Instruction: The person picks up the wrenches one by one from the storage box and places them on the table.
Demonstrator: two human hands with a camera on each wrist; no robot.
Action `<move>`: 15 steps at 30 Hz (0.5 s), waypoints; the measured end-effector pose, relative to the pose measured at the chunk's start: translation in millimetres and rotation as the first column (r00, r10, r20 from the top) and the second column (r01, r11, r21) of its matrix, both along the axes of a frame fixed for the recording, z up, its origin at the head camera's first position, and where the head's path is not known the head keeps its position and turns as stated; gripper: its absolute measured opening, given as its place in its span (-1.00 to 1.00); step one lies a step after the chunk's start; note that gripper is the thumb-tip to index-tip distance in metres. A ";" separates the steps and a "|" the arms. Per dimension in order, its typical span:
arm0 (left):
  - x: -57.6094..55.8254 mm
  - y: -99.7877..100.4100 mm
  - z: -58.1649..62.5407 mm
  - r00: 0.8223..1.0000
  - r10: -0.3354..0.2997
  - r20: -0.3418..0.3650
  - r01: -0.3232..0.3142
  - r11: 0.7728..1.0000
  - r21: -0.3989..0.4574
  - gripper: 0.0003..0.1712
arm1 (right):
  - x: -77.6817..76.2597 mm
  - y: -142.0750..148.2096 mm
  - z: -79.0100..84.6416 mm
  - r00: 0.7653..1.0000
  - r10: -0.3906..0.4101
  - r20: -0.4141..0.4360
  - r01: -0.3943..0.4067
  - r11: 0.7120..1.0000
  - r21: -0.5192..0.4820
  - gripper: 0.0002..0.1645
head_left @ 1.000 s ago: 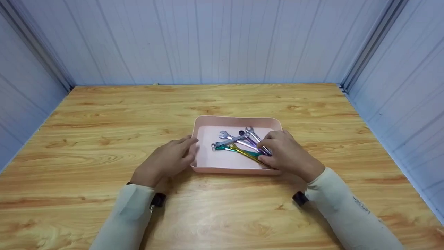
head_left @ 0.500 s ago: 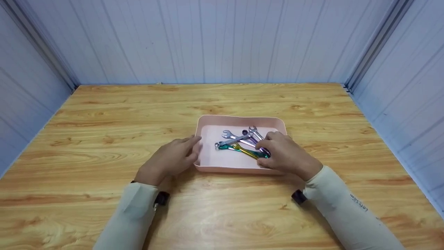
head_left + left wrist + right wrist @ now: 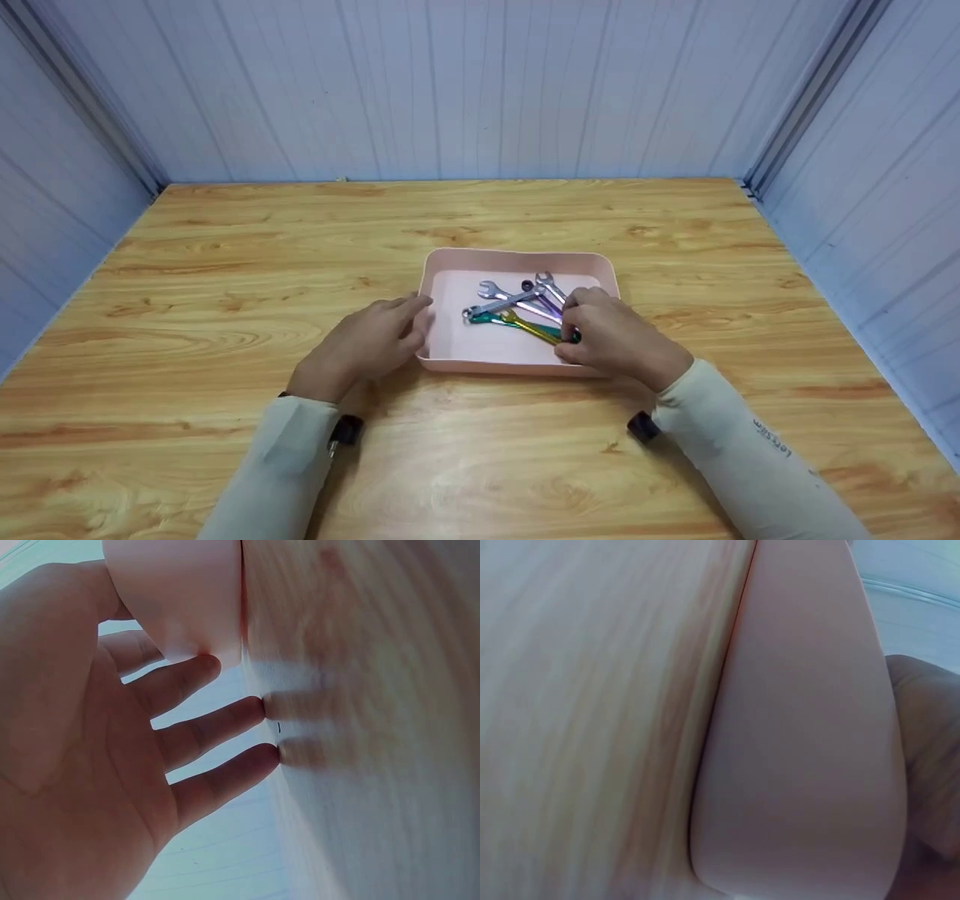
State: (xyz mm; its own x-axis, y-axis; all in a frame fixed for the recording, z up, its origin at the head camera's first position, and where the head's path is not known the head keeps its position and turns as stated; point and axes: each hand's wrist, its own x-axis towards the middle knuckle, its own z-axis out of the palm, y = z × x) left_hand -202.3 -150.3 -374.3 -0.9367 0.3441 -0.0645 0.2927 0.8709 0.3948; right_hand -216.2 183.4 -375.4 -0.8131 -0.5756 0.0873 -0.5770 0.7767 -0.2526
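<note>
All around crossed wrenches (image 3: pixel 506 302), tray walls (image 3: pixel 517 260)

The tray (image 3: pixel 495 366) is tinted pale pink; silver wrenches (image 3: pixel 504 303), a gold wrench (image 3: pixel 535 329), a green wrench (image 3: pixel 487 319) and a purple wrench (image 3: pixel 550 303) are shown. The bench (image 3: pixel 480 457) is streaked brown over yellow, the back wall (image 3: pixel 480 90) is lined grey on pale blue, and the cream right sleeve (image 3: pixel 739 450) is lettered darkly.

A tray (image 3: pixel 480 367) lies on the table (image 3: pixel 480 472), wrenches (image 3: pixel 507 302) inside it. The left hand (image 3: pixel 366 346) is at its left side — the right hand (image 3: pixel 621 334) over its right end.
</note>
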 end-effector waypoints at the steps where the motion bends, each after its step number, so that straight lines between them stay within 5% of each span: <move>1: 0.3 -0.2 -0.1 1.000 0.003 0.003 -0.003 1.000 0.000 -0.38 | 0.0 -0.1 -0.8 1.000 -0.002 0.006 0.002 1.000 -0.002 -0.78; 15: -1.4 -0.9 -1.0 0.999 -0.029 -0.025 0.030 0.999 0.041 -0.42 | -2.6 0.3 0.4 0.999 -0.006 0.052 0.005 1.000 0.006 -0.82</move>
